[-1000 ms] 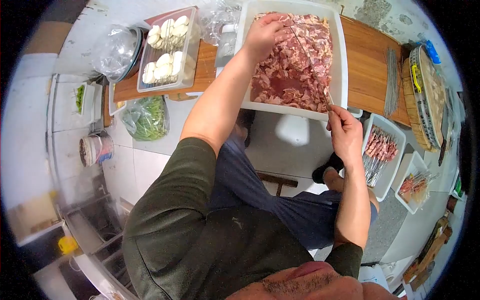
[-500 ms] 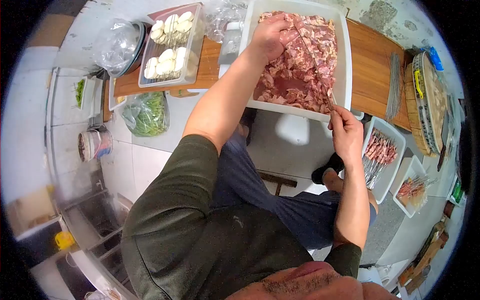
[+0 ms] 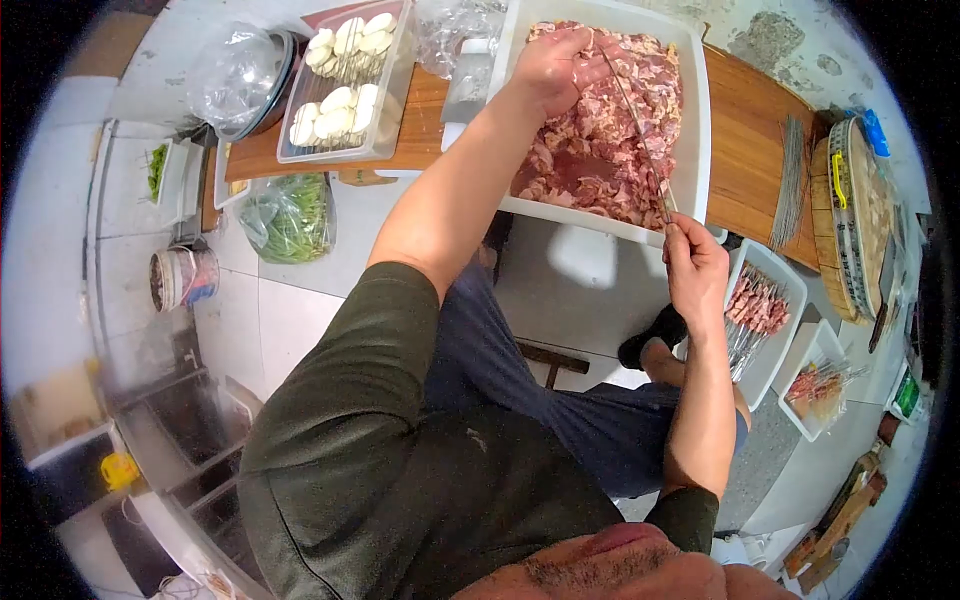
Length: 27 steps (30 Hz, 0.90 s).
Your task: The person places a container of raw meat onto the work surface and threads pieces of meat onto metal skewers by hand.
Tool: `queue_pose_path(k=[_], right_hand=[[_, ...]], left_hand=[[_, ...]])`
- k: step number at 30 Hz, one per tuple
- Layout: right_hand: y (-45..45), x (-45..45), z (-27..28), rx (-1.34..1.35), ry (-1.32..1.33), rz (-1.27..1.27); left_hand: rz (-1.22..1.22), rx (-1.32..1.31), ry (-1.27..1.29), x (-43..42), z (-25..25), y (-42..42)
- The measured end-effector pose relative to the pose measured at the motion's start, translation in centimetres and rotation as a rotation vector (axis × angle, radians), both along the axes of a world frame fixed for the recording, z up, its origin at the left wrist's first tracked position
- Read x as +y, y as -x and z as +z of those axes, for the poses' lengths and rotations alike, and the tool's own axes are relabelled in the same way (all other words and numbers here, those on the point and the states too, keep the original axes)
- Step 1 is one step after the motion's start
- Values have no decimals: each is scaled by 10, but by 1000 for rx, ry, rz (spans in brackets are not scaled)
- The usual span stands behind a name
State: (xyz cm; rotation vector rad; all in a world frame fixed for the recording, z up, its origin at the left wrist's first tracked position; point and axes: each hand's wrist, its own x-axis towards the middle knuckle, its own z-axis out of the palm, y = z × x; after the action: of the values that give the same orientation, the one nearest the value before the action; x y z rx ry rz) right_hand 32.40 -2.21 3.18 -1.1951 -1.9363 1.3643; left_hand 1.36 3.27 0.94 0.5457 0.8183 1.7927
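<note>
A white tub [image 3: 702, 130] holds a large heap of raw cut meat [image 3: 575, 165], with reddish liquid among the pieces. Over the upper part of the meat is my left hand [image 3: 555, 75], its fingers bent around the far end of a thin metal skewer [image 3: 636, 122]; any meat piece between them is too small to tell. The skewer slants down to the tub's near right edge. There my right hand [image 3: 697, 262] pinches its near end between thumb and fingers.
Skewered meat [image 3: 758, 305] lies in a white tray at right, beside a smaller tray [image 3: 822, 385]. Bare skewers [image 3: 790, 185] lie on the wooden board [image 3: 745, 130], near a round chopping block [image 3: 850, 215]. At left are a box of white pieces [image 3: 345, 85] and bagged greens [image 3: 290, 218].
My left hand has shifted slightly down and right over the meat, its fingers a little looser. The tub and surroundings have shifted slightly in view. My right hand keeps its pinch.
</note>
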Motion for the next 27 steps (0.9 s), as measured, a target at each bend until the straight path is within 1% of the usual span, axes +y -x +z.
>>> queue_pose_path(k=[2, 5, 8, 11, 14, 17, 23, 26, 27], right_hand=[[0, 0, -2, 28, 22, 9], [-1, 2, -6, 37, 54, 16], [0, 2, -4, 40, 88, 8], [1, 1, -3, 42, 107, 5], [2, -1, -2, 62, 134, -6], [2, 0, -6, 57, 140, -14], [1, 2, -9, -1, 43, -16], [0, 2, -9, -21, 6, -13], [0, 2, -9, -33, 13, -16]], left_hand=[[11, -50, -32, 11, -16, 7], [43, -77, -69, 7, -12, 4], [50, -47, -80, 3, -7, 3], [24, -104, -83, 6, -11, 7], [111, -220, -76, 5, -9, 0], [68, -217, -113, 11, -18, 5], [46, -148, -105, 2, -3, 0], [4, -133, -209, 4, -10, 1], [14, -101, -170, 2, -5, -2]])
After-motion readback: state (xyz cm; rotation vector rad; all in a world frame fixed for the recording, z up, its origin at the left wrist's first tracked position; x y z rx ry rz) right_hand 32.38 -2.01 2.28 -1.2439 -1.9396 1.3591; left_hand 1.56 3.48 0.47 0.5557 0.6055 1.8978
